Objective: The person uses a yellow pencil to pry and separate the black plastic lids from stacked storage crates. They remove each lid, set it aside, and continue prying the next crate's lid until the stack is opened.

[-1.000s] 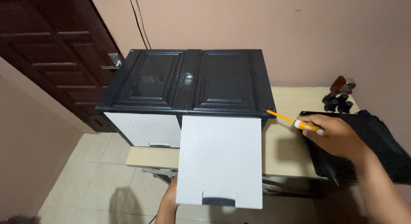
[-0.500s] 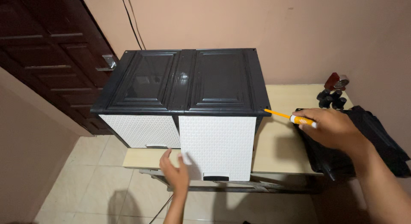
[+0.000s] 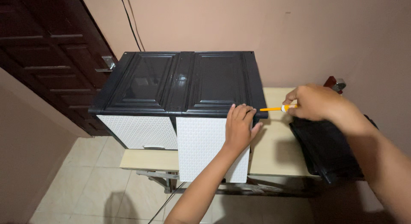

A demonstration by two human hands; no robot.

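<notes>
I see the black moulded-plastic cabinet (image 3: 180,85) on the pale wooden worktop (image 3: 274,147). Left hand (image 3: 239,127), fingers flat and open, braces its white textured door (image 3: 205,147). Right hand (image 3: 314,102) grips the orange-shafted screwdriver (image 3: 274,108), tip at the corner.

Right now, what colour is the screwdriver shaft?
Orange; the screwdriver held in the right hand shows it best in the head view.

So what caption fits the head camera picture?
Left hand steadies a black cabinet while right hand points an orange screwdriver at its corner.
</notes>
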